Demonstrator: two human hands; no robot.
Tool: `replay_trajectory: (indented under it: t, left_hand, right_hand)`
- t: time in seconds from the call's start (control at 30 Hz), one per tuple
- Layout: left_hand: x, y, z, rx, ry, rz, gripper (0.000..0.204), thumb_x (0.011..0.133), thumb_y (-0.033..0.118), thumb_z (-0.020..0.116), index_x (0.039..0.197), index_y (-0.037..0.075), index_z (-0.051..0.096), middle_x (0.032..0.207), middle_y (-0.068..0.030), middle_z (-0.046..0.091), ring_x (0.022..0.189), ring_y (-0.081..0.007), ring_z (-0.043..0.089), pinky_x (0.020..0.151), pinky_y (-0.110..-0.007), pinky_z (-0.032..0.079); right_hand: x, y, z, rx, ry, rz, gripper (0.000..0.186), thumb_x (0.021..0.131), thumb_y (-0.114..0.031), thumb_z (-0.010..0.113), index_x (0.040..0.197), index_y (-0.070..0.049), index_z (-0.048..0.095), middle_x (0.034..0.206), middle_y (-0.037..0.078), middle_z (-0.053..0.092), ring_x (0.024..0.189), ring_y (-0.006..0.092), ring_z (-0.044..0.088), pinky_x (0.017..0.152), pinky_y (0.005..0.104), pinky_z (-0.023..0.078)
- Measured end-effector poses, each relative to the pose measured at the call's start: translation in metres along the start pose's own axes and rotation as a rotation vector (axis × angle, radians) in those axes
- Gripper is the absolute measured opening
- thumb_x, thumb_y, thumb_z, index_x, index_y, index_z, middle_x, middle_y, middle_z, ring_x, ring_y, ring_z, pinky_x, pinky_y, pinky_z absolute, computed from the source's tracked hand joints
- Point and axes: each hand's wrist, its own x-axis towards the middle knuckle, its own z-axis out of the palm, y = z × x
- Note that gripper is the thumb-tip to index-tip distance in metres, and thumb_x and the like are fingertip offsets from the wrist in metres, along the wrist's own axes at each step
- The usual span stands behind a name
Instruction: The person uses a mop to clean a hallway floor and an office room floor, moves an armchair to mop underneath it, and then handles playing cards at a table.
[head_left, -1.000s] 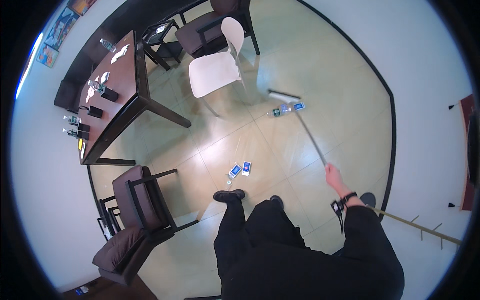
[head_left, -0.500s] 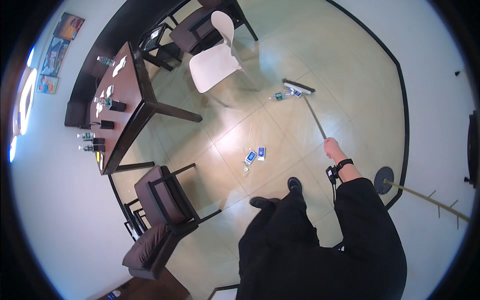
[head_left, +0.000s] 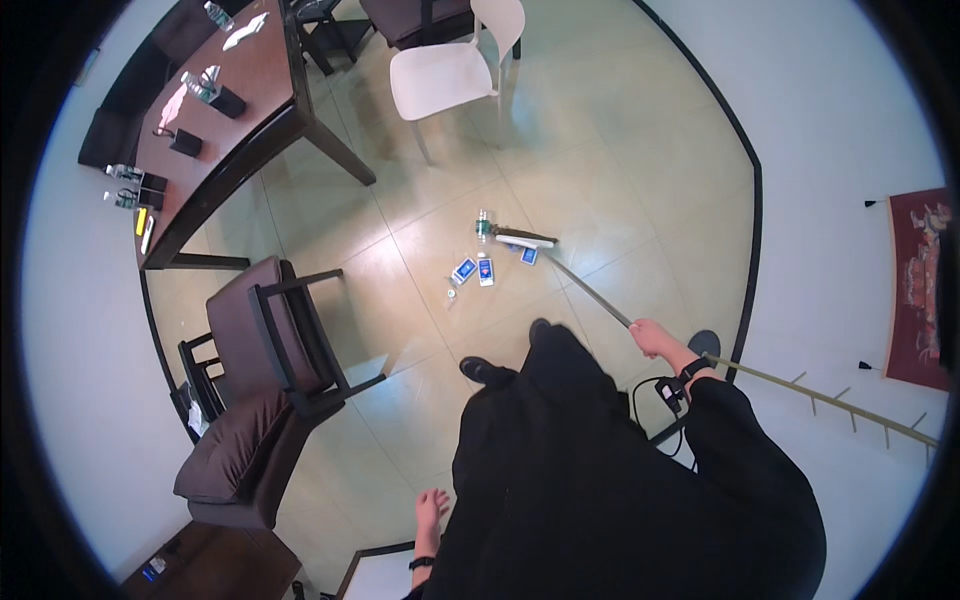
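My right hand (head_left: 652, 338) is closed round the end of a broom (head_left: 592, 292) with a thin metal handle. Its wide head (head_left: 527, 239) rests on the floor ahead of my feet. A clear plastic bottle (head_left: 484, 229) with a green label touches or nearly touches the head's left end. A blue-and-white packet (head_left: 529, 256) lies against its near side. Two similar packets, one upright (head_left: 486, 270) and one tilted (head_left: 464, 271), lie just left, beside a small clear scrap (head_left: 452, 295). Low in the picture, my left hand (head_left: 432, 507) hangs empty, fingers apart.
A dark wooden table (head_left: 255, 85) with bottles, tissues and black boxes stands far left. Beyond the broom is a white chair (head_left: 440, 80); a brown armchair (head_left: 265, 335) stands at left. A coat stand (head_left: 820, 397) rises on my right beside the wall.
The broom head has come nearer and leftward, bringing the bottle and one packet close to the other two packets. My left hand has come into view at the bottom.
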Motion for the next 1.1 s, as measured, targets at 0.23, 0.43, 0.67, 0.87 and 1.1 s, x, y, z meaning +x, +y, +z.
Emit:
replay_trajectory:
  t: [0.23,0.43,0.67,0.87,1.1]
  left_hand:
    - [0.049,0.02,0.018,-0.342,0.008,-0.232,0.024,0.086,0.02,0.049,0.101,0.001,0.047,0.102,-0.014,0.057,0.085,-0.0213,0.059,0.071,-0.036,0.047]
    - [0.024,-0.011,0.024,-0.336,0.116,-0.137,0.017,0.084,0.014,0.049,0.086,-0.004,0.052,0.076,-0.0083,0.059,0.079,-0.02,0.06,0.067,-0.028,0.048]
    - [-0.015,0.09,0.078,-0.095,0.23,-0.503,0.017,0.084,0.014,0.049,0.087,-0.003,0.052,0.077,-0.0091,0.06,0.078,-0.0202,0.059,0.067,-0.03,0.047]
    - [-0.002,0.162,0.073,0.012,0.293,-0.553,0.017,0.084,0.014,0.049,0.088,-0.002,0.052,0.078,-0.0097,0.06,0.078,-0.0204,0.059,0.068,-0.031,0.047]
    - [0.007,0.183,0.062,0.051,0.306,-0.53,0.017,0.083,0.014,0.049,0.089,-0.001,0.051,0.079,-0.0105,0.06,0.078,-0.0207,0.059,0.068,-0.032,0.047]
  right_hand:
    - [0.01,-0.068,-0.024,0.082,0.052,-0.101,0.034,0.084,-0.029,0.046,0.098,-0.001,0.057,0.058,0.012,0.055,0.045,0.0188,0.054,0.042,0.0329,0.044]
    - [0.149,-0.186,-0.044,0.164,0.251,-0.395,0.031,0.08,-0.024,0.047,0.1,-0.001,0.056,0.086,0.021,0.06,0.082,0.0379,0.057,0.071,0.0417,0.047]
    - [0.33,-0.321,-0.082,0.369,0.253,-0.33,0.03,0.079,-0.018,0.045,0.105,-0.005,0.051,0.086,0.021,0.06,0.082,0.0363,0.059,0.072,0.0431,0.047]
    - [0.397,-0.337,-0.108,0.485,0.207,-0.301,0.033,0.078,-0.012,0.044,0.109,-0.008,0.053,0.085,0.019,0.061,0.083,0.0339,0.06,0.071,0.0417,0.048]
    - [0.369,-0.231,-0.086,0.294,0.081,-0.284,0.041,0.08,-0.012,0.042,0.12,-0.014,0.045,0.084,0.018,0.061,0.079,0.0348,0.059,0.067,0.044,0.047]
